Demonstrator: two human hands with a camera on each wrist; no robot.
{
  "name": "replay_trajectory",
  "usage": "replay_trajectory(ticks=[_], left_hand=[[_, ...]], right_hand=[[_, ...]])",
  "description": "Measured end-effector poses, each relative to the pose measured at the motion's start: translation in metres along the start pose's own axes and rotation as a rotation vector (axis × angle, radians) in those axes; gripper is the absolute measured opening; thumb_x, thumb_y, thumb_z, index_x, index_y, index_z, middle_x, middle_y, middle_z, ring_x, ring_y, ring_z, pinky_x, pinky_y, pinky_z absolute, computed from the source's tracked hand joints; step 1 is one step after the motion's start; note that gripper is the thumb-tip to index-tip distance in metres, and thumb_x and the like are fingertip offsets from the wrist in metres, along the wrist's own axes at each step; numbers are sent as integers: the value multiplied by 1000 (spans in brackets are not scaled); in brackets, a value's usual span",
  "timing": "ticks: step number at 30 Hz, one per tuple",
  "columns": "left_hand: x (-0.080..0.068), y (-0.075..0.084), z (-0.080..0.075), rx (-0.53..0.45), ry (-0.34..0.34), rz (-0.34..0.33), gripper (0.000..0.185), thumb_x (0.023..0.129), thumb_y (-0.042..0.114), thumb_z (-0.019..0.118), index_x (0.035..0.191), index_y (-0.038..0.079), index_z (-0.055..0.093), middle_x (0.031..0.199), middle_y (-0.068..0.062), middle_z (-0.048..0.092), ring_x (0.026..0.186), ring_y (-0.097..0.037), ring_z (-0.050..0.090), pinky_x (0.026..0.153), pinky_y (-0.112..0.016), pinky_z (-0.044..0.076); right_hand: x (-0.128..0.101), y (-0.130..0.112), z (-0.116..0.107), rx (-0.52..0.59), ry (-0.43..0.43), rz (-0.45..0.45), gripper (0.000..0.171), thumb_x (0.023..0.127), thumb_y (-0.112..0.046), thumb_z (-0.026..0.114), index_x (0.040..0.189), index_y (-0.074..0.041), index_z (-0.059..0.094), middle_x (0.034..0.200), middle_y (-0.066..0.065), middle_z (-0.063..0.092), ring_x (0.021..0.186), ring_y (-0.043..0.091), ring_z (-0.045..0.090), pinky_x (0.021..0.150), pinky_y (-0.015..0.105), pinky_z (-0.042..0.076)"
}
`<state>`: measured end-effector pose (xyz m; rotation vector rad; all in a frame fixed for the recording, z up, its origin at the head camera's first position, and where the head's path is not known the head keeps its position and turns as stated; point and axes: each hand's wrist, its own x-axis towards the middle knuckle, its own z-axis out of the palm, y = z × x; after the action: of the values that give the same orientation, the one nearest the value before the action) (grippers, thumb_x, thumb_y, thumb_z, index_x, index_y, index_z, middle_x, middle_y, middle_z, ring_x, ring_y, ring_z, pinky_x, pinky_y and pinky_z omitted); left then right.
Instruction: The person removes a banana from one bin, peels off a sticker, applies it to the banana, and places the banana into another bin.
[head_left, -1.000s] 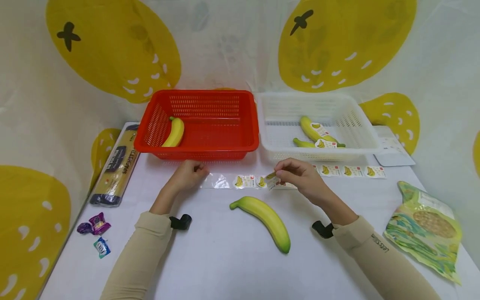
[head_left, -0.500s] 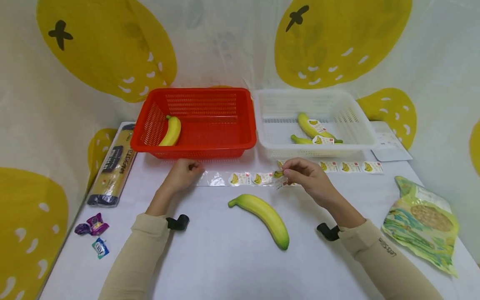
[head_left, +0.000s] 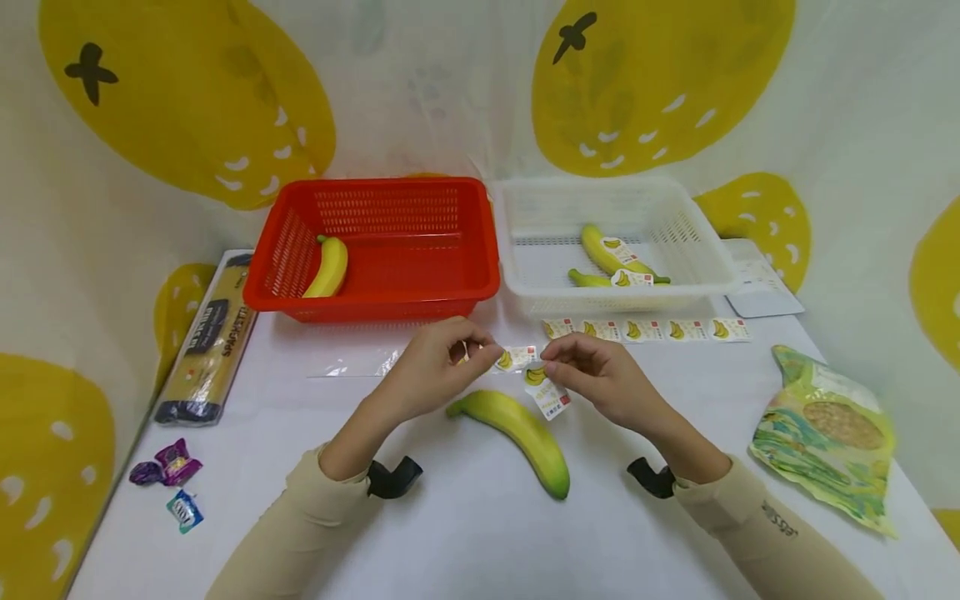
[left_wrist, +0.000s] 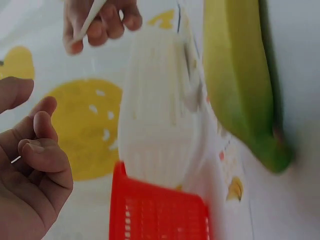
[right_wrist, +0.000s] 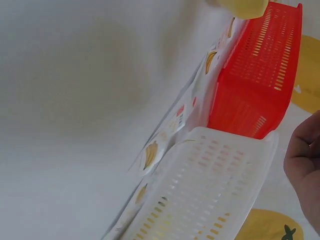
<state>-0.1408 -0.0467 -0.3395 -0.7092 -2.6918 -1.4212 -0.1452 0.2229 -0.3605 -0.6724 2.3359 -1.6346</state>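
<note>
Both hands are up over the white tabletop [head_left: 465, 517], meeting just above the long yellow-green banana [head_left: 517, 429] lying there. The right hand [head_left: 596, 383] pinches a small white banana-print sticker [head_left: 546, 392] between thumb and fingertips — the sticker hangs down, just over the banana's upper half. The left hand [head_left: 431, 367] has its fingers curled, pinching the end of the clear backing strip with banana stickers [head_left: 517, 358], which runs off along the tabletop towards the left. A second row of banana stickers [head_left: 645, 330] lies in front of the white plastic basket [head_left: 705, 250], where two stickered bananas [head_left: 611, 262] rest. Beside it, touching — the red plastic basket [head_left: 480, 250] with one plain yellow banana [head_left: 326, 268] against its left wall.
</note>
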Motion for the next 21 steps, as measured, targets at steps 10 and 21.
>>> replay_trajectory(ticks=[10, 21], left_hand=[[2, 11, 25, -1, -68, 60, 11, 90, 25, 77, 89, 14, 73, 77, 1, 60, 77, -21, 56, 69, -23, 41], [-4, 6, 33, -87, -104, -33, 11, 92, 18, 72, 82, 13, 71, 73, 4, 56, 70, -17, 51, 63, -18, 35]], right_hand=[[-6, -5, 8, -100, 10, 4, 12, 97, -12, 69, 109, -13, 70, 92, 2, 71, 78, 12, 62, 70, 24, 51], [-12, 0, 14, -106, -35, 47, 14, 97, -14, 69, 109, -10, 73, 92, 2, 71, 77, 12, 61, 68, 23, 51]])
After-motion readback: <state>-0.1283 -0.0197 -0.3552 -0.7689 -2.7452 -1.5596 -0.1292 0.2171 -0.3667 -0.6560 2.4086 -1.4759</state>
